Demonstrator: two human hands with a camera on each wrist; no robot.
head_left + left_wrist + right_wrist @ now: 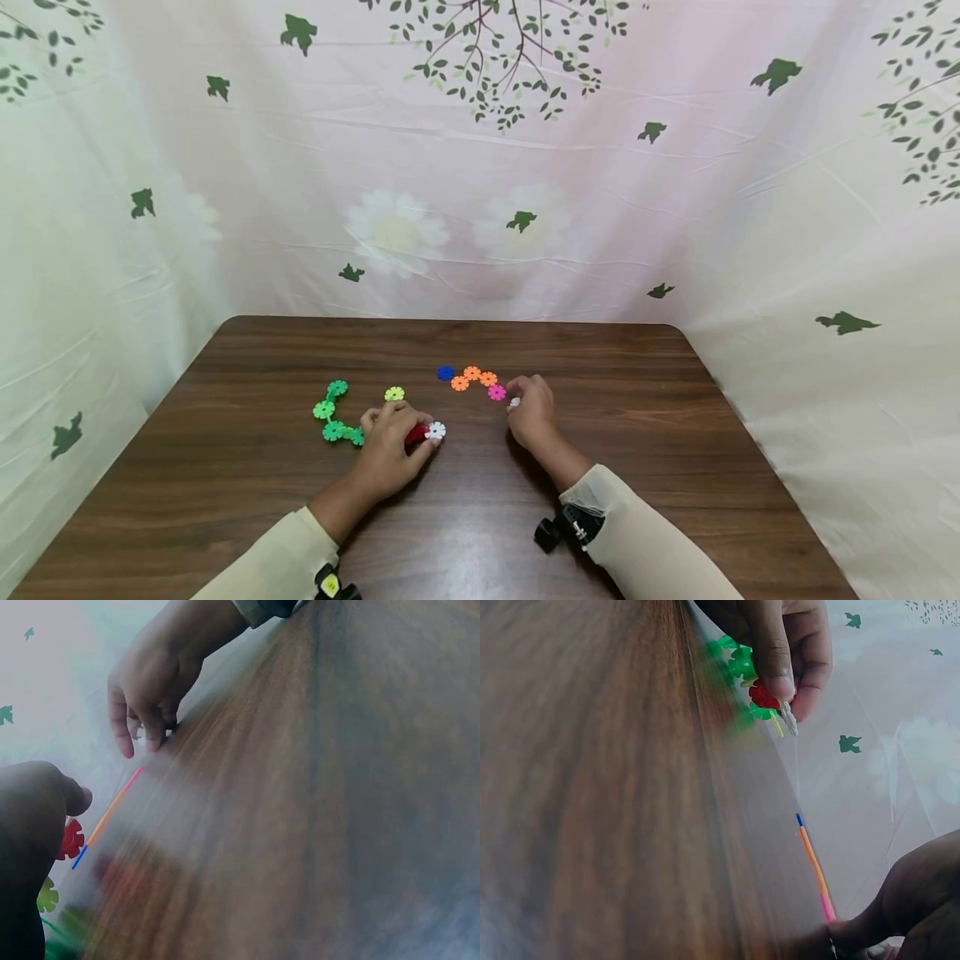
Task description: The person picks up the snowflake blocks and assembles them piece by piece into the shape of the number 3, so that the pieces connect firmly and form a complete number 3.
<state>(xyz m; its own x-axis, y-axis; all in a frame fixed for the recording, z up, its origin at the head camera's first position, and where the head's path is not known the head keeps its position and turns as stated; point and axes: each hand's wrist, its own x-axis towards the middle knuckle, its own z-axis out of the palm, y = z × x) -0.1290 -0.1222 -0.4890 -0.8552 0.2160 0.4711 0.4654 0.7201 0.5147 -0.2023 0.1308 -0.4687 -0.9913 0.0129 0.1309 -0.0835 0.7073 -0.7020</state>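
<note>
My left hand [388, 446] pinches notched plastic interlocking discs, a red disc [417, 433] and a white disc [436, 430], between thumb and fingers. In the right wrist view the red disc [763, 695] joins the white disc [789, 718], seen edge-on under the thumb. Further right, my right hand [534, 410] grips another white disc [515, 402] low at the table, partly hidden by its fingers. A pink disc [497, 392] lies right at those fingertips, ending a row of orange discs [472, 372] and a blue disc [446, 372].
Left of my left hand, green discs [333, 430] form a curved chain whose near end the hand partly covers. Behind that hand is a yellow-green disc [394, 393]. The brown wooden table [637, 483] meets a printed cloth backdrop [465, 283] at its far edge.
</note>
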